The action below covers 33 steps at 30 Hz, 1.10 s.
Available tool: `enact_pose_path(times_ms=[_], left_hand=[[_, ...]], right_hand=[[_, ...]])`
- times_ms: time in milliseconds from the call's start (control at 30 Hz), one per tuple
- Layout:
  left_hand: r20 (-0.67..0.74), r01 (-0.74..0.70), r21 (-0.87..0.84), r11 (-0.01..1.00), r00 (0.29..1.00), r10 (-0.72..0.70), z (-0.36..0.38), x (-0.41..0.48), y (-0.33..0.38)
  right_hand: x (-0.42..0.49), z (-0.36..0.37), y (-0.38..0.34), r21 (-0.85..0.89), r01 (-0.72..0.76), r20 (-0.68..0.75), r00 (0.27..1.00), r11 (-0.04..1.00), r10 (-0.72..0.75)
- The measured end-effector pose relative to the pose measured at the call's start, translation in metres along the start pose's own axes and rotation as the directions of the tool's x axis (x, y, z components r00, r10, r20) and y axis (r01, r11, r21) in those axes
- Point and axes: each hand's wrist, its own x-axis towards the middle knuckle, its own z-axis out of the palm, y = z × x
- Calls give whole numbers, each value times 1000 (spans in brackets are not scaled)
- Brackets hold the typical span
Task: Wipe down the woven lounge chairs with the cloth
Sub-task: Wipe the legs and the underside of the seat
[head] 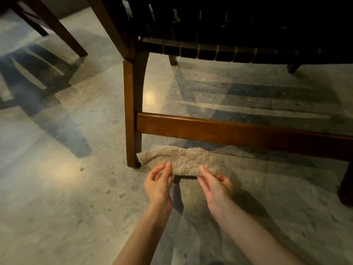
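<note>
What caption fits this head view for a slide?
Left hand and right hand hold a beige cloth beside the woven chair's leg.

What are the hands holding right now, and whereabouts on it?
Both hands hold the beige terry cloth along its near edge: the left hand pinches it left of the middle, the right hand towards the right.

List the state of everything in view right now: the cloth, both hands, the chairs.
cloth: bunched into a long strip, low, below the near chair's rail.
left hand: pinches the cloth's near edge.
right hand: fingertips on the cloth's near edge; grip unclear.
near chair: standing upright, neither hand on it.
second chair: standing at far left, only its legs visible.
</note>
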Motion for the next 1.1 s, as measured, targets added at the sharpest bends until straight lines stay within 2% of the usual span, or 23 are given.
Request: enact_pose_path(times_ms=[100, 200, 367, 500, 567, 600, 700, 800, 933, 1100], left_hand=[[-24, 114, -94, 989, 993, -117, -5, 14, 7], [57, 273, -167, 947, 962, -267, -5, 28, 21], [139, 340, -255, 905, 939, -313, 6, 52, 49], [210, 416, -418, 808, 909, -360, 16, 63, 63], [281, 395, -466, 792, 915, -290, 16, 63, 62], [297, 358, -450, 818, 924, -240, 14, 63, 60], [294, 225, -371, 901, 949, -116, 12, 61, 54], [261, 144, -328, 934, 964, -57, 15, 57, 49], [289, 149, -292, 945, 955, -62, 29, 39, 37], [389, 203, -195, 959, 914, -114, 63, 8, -3]], right_hand=[[7, 9, -3, 139, -117, 27, 993, 983, 114], [11, 21, -10, 172, -308, 214, 939, 936, 269], [17, 43, -20, 181, -286, 321, 922, 941, 219], [19, 56, -29, 188, -322, 421, 880, 928, 221], [20, 58, -32, 189, -360, 496, 838, 914, 228], [20, 58, -33, 197, -376, 516, 825, 906, 230], [21, 55, -35, 252, -409, 519, 822, 877, 234], [21, 49, -37, 280, -419, 510, 827, 864, 236], [25, 32, -50, 309, -388, 460, 860, 868, 221], [34, -17, -83, 360, -283, 364, 920, 889, 146]])
